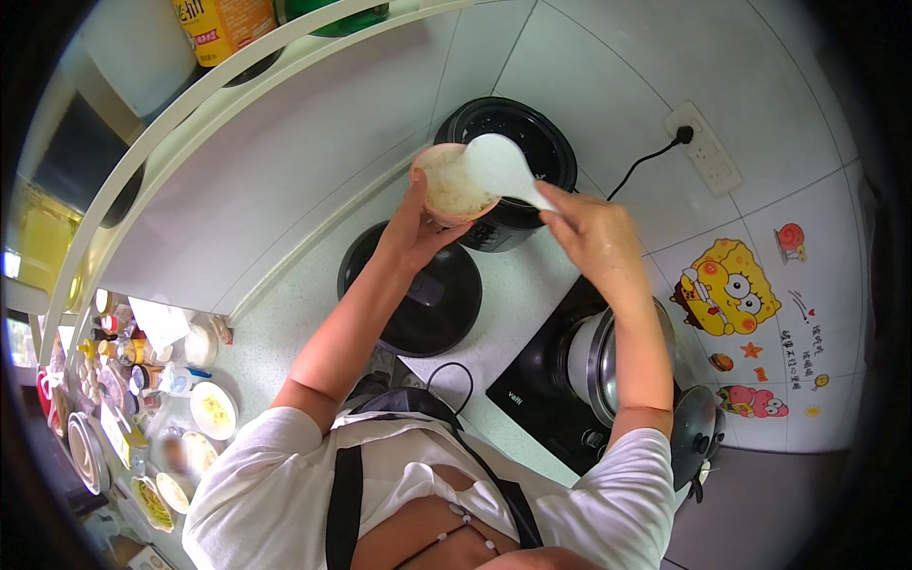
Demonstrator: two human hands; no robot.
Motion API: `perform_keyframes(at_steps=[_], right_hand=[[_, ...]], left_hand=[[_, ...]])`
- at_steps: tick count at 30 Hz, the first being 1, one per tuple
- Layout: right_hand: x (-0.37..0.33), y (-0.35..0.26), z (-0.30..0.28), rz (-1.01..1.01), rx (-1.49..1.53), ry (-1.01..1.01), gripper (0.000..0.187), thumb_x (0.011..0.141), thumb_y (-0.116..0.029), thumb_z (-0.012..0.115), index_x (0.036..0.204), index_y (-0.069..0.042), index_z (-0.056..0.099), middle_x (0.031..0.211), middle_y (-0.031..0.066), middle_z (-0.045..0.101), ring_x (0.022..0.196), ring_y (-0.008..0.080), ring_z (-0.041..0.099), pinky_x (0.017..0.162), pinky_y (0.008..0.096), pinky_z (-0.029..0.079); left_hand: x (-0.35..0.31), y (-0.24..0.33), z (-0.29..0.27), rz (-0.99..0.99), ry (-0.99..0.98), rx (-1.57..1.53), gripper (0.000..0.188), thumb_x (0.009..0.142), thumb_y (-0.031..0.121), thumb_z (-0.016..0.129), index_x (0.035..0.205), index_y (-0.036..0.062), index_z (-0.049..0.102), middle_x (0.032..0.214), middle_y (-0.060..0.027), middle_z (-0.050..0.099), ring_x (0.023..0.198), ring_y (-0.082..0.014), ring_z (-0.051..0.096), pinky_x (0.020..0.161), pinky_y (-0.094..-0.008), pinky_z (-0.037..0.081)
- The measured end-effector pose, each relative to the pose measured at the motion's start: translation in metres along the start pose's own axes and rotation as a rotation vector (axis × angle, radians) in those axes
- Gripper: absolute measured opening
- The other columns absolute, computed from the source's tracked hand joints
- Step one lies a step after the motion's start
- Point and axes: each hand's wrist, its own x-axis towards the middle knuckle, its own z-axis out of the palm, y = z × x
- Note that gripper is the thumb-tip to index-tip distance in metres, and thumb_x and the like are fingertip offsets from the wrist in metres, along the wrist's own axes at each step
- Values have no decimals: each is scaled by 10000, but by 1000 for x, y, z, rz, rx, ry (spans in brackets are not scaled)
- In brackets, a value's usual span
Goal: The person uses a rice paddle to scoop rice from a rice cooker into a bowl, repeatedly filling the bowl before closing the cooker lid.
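My left hand (pixel 418 226) is wrapped round a pinkish bowl (pixel 429 211) and tilts it a little. Pale cooked rice (pixel 454 195) fills the bowl. A white rice paddle (pixel 499 169) lies over the bowl's right side, its handle gripped in my right hand (pixel 587 228). Just behind the bowl stands a black rice cooker (pixel 560 142) with its top uncovered. The bowl and paddle hide part of the cooker's opening. A round black lid (pixel 432 304) rests on the counter below my left hand.
To the right, a steel pot (pixel 594 366) sits on a black cooktop (pixel 532 399), with a dark lidded pan (pixel 693 432) nearby. A black plug (pixel 684 135) is in the wall socket (pixel 708 157). Bottles stand on the upper left shelf (pixel 313 38); plates of food (pixel 214 410) lie lower left.
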Motion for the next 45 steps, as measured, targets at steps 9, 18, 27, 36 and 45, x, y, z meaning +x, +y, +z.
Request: perform_keyframes(at_steps=[9,18,27,36,45], right_hand=[[20,-16,23,-85,79,-65,268,754,-188,646,1020,-154,656,798,84,655,707,268,629,595,363,491],[20,16,-2,-43,70,-21,279,773,-203,634,1051,-184,648,742,50,628,628,252,588,562,352,455],[24,24,27,-24,14,-43,310,773,-163,645,1083,-153,639,811,82,655,664,234,607,613,326,478],[42,87,10,556,572,-257,321,768,-189,663,1081,-119,654,645,53,567,617,120,512,575,269,402],[91,150,60,438,42,-815,272,689,-199,695,937,-86,702,612,62,606,557,146,539,543,282,426]], left_hand=[[6,4,2,21,24,69,691,838,576,495,1339,135,320,1318,-98,352,1223,-280,381,960,-484,396],[3,12,-3,-6,23,66,602,851,461,557,1333,185,324,1339,-94,348,1212,-282,405,905,-509,439],[14,5,-12,-29,-10,71,625,825,380,611,1316,91,355,1297,-131,385,1196,-297,410,911,-498,430],[14,18,-24,48,52,81,625,832,379,621,1311,90,342,1298,-129,406,1191,-311,426,927,-507,429],[9,24,-46,27,1,171,623,878,477,503,1345,112,313,1345,-101,393,1223,-274,417,956,-474,410]])
